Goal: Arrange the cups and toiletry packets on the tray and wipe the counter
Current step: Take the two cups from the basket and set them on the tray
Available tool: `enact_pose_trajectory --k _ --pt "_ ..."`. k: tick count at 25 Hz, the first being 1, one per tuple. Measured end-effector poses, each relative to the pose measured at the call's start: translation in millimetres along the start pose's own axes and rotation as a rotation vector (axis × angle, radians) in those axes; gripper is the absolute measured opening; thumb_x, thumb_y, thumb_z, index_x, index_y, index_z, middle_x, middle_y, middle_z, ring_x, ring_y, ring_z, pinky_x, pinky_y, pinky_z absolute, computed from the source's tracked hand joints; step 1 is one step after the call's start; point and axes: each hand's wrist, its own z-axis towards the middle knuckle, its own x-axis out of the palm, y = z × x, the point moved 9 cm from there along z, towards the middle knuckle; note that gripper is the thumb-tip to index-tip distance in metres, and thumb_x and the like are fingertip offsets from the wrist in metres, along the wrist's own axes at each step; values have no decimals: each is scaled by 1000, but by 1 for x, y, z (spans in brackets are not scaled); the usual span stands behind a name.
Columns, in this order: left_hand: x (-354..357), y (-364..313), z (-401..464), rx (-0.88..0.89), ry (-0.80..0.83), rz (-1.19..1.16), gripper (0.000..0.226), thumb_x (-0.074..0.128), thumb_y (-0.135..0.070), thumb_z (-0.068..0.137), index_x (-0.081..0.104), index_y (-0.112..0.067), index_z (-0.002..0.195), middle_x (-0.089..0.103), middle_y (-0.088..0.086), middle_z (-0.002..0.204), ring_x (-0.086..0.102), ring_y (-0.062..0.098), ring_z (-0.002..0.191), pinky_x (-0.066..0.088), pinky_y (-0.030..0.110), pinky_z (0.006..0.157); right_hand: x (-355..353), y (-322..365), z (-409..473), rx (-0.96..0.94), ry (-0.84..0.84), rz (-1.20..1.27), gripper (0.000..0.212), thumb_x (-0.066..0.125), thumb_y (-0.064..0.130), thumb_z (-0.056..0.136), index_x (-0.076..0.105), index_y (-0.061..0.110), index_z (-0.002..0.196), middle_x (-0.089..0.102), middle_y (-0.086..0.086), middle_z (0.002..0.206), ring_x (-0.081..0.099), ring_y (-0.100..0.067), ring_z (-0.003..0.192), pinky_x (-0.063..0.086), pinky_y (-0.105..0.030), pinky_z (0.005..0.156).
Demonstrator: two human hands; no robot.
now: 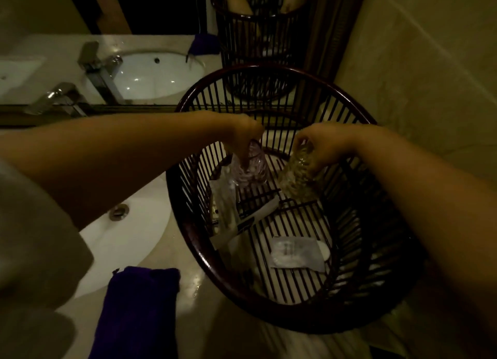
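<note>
A dark slatted oval tray point(204, 259) with high sides stands on the counter by the wall. My left hand point(243, 134) grips a pinkish textured glass cup point(254, 167) at the tray's far left, fingers reaching into its mouth. My right hand point(322, 146) is shut on a yellowish textured glass cup point(295, 181), held tilted over the tray's far right. On the tray floor lie a long white packet point(247, 224), a clear packet point(224, 205) beside it, and a flat white sachet point(295, 253) near the front.
A purple cloth point(137, 313) lies folded on the pale counter point(199, 286) in front of the white sink basin point(126, 235). A chrome faucet point(59, 97) stands at the back left under the mirror point(150, 71). A tiled wall point(416, 76) borders the right.
</note>
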Motion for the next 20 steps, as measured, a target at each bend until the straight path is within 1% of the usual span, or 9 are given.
enact_pose_trajectory --k 3,4,6,8,10,13,14,17,20 --pt "-30 8 -32 -45 -98 -142 66 79 -26 68 46 -15 124 50 2 107 50 14 82 39 19 52 -28 12 -17 10 -20 -4 65 83 20 62 48 23 116 46 3 105 50 -19 96 49 -33 74" --pt "-40 10 -46 -50 -149 -191 65 79 -26 67 47 -16 122 50 1 105 51 13 80 38 18 52 -37 17 -23 16 -18 -11 63 83 21 60 47 24 112 49 3 103 52 -19 93 49 -31 70" --pt "-62 16 -79 -60 -275 -274 62 80 -27 65 48 -20 118 51 -2 104 54 14 84 38 16 54 -58 30 -39 30 -20 -32 59 84 24 59 46 27 105 50 6 93 53 -19 88 46 -28 61" --pt "-84 22 -118 -71 -409 -327 60 80 -28 63 50 -23 115 52 -5 104 53 13 88 35 15 55 -80 46 -59 18 -61 -87 59 84 27 58 46 30 103 49 8 90 54 -20 89 46 -30 64" --pt "-99 32 -158 -96 -501 -400 60 79 -26 63 49 -26 115 52 -8 106 53 10 89 36 14 52 -99 66 -81 -6 -129 -137 60 84 29 57 44 32 102 50 6 95 52 -20 92 45 -32 66" --pt "-108 49 -208 -127 -564 -495 58 76 -22 66 48 -27 116 50 -9 110 55 7 78 43 11 42 -117 104 -107 -58 -204 -144 61 82 26 60 48 31 110 54 3 101 52 -19 90 41 -30 63" --pt "-106 56 -224 -136 -575 -512 58 76 -21 66 48 -27 116 50 -8 111 56 8 79 46 12 44 -120 119 -113 -81 -221 -146 62 82 25 60 49 30 112 57 3 102 53 -19 89 41 -31 63" --pt "-94 80 -265 -181 -594 -521 56 76 -23 65 50 -28 113 55 -5 112 59 9 85 47 18 61 -129 166 -132 -144 -262 -154 64 81 28 59 49 32 114 58 7 95 56 -14 81 44 -27 60" --pt "-71 113 -307 -233 -614 -521 57 79 -27 62 51 -30 111 57 -7 108 57 3 80 45 17 62 -131 223 -144 -228 -308 -176 65 81 32 57 49 37 113 53 15 87 52 -5 74 40 -23 53"
